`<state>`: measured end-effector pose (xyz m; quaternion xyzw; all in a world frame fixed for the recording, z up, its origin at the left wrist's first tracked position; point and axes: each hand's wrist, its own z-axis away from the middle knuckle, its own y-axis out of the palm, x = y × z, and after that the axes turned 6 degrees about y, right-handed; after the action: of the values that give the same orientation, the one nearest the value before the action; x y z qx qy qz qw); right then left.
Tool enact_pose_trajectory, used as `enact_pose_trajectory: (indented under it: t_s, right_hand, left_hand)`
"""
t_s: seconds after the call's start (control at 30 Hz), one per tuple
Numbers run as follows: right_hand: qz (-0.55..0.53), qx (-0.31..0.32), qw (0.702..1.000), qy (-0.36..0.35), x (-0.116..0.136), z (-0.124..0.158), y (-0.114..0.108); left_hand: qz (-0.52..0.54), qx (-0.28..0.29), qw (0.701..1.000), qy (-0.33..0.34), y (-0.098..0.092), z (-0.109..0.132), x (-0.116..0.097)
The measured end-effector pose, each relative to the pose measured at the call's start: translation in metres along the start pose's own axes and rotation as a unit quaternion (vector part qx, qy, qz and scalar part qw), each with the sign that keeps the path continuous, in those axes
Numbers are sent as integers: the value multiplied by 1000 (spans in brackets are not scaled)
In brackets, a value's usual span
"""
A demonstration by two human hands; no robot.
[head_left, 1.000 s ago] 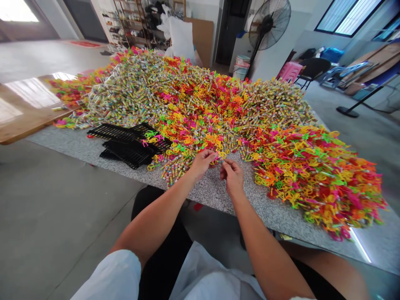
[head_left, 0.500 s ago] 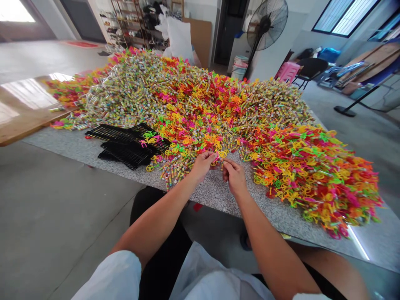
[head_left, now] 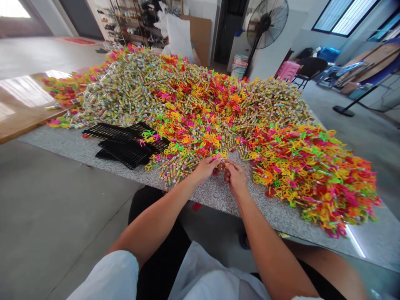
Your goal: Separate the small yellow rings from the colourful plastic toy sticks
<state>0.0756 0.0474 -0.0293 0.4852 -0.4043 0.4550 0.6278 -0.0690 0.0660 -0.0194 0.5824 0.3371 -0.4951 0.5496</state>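
Note:
My left hand is closed in a pinch, with a small pink plastic piece showing at its fingertips. Close beside it, my right hand also pinches; whatever lies between its fingers is too small to make out. The fingertips of both hands almost meet over the front of the grey speckled table. Just beyond them spreads a heap of bright plastic pieces in yellow, orange, pink and green. Left of my left hand lie many short printed tubes.
Black plastic grids are stacked at the left. A large mound of coloured pieces with tubes covers the right side. More tubes are piled at the back left. A standing fan is behind the table.
Both hands have shifted slightly downward in the picture and remain close together. The pink piece now shows more clearly at my left fingertips. The view has moved a little.

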Motion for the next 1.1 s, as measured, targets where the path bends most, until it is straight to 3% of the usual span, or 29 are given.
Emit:
enact_pose_trajectory:
  t_s: [0.2, 0.33, 0.47, 0.53, 0.63, 0.7, 0.8, 0.9, 0.97, 1.1]
  right_hand:
    - [37, 11, 999, 16, 1, 11, -16]
    - [80, 5, 997, 21, 1, 23, -29]
    - [174, -6, 984, -34, 30, 22, -55]
    - [205, -74, 972, -90, 62, 11, -78]
    - [147, -198, 951, -186, 120, -14, -115]
    - [99, -222, 941, -235, 148, -33, -134]
    - [105, -196, 950, -217, 152, -51, -137]
    - [163, -144, 962, -166, 115, -59, -113]
    - [253, -98, 952, -142, 84, -63, -91]
    - [506, -14, 854, -121, 43, -78, -48]
  left_hand:
    - [-4, 9, 1000, -22, 10, 8, 12]
    - [-29, 43, 998, -40, 19, 11, 16]
    - [-168, 79, 983, 0, 21, -1, 10]
    - [-328, 39, 939, 97, 15, -14, 0]
    - [-557, -3, 790, 256, 2, -37, -17]
    - [-656, 55, 695, 290, -5, -54, -28]
    - [-743, 148, 603, 249, -10, -78, -39]
    - [-785, 169, 558, 211, -13, -95, -47]
    - [-796, 161, 545, 207, -17, -100, -52]
    - [-778, 155, 555, 252, -28, -92, -63]
